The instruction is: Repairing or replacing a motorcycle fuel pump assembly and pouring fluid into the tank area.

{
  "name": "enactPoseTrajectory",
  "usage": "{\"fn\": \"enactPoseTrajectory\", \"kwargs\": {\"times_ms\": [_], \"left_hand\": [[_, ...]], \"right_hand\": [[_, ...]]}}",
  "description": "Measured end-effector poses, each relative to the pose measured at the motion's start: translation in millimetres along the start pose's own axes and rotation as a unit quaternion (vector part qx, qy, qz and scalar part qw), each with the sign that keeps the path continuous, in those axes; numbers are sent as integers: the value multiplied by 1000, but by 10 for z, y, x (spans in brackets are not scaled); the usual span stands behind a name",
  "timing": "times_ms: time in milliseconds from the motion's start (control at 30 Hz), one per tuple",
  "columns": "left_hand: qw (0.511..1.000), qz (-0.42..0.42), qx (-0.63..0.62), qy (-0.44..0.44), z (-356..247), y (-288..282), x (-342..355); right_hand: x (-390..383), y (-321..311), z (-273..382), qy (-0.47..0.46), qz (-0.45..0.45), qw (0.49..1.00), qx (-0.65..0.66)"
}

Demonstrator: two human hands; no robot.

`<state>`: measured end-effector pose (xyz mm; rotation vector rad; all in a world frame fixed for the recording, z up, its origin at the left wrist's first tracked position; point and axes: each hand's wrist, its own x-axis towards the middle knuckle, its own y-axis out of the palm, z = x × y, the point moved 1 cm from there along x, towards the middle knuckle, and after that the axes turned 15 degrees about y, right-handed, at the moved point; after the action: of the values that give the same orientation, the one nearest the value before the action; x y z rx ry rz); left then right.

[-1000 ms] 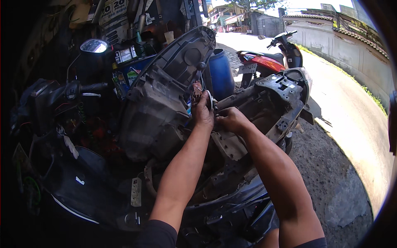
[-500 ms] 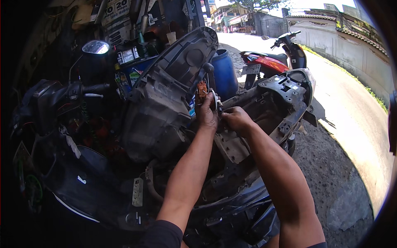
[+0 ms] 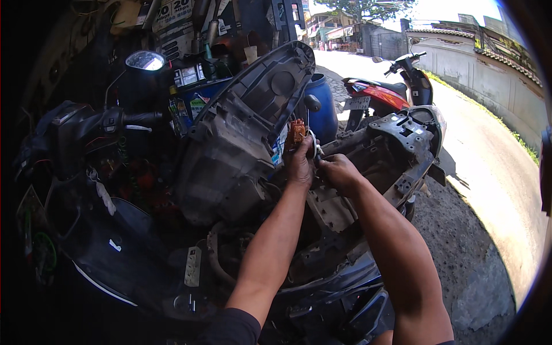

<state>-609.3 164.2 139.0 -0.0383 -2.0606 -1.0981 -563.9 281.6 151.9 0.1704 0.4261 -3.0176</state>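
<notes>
My left hand (image 3: pixel 300 164) grips a small assembly with an orange-brown body (image 3: pixel 297 130), a pale round rim and a rod ending in a dark float (image 3: pixel 312 103). My right hand (image 3: pixel 339 172) is closed at its lower right side, pinching something dark that is too small to name. Both hands are over the stripped body (image 3: pixel 402 149) of a dark scooter. Behind the assembly, a large black plastic seat compartment (image 3: pixel 236 149) stands tilted.
At left are the handlebar (image 3: pixel 115 121) and mirror (image 3: pixel 145 60). A power strip (image 3: pixel 192 266) lies below the compartment. A blue barrel (image 3: pixel 321 98) and cluttered bench (image 3: pixel 195 86) are behind. A red-black scooter (image 3: pixel 385 92) stands on the sunlit road beside a wall (image 3: pixel 489 80).
My hands, the assembly and the surroundings have all shifted a little rightward and down in the picture. The grip looks much the same, with the orange part showing more clearly.
</notes>
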Motion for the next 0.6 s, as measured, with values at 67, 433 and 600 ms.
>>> {"fn": "enactPoseTrajectory", "kwargs": {"times_ms": [67,433,600], "left_hand": [[1000,0,-4,6,13,-2,-16],[998,0,35,59,47,-29,-1],[994,37,94,40,44,-131,3]], "right_hand": [[14,4,-21,1,0,1000,3],[71,10,-56,0,-2,1000,8],[163,18,-119,-14,-9,1000,-6]]}}
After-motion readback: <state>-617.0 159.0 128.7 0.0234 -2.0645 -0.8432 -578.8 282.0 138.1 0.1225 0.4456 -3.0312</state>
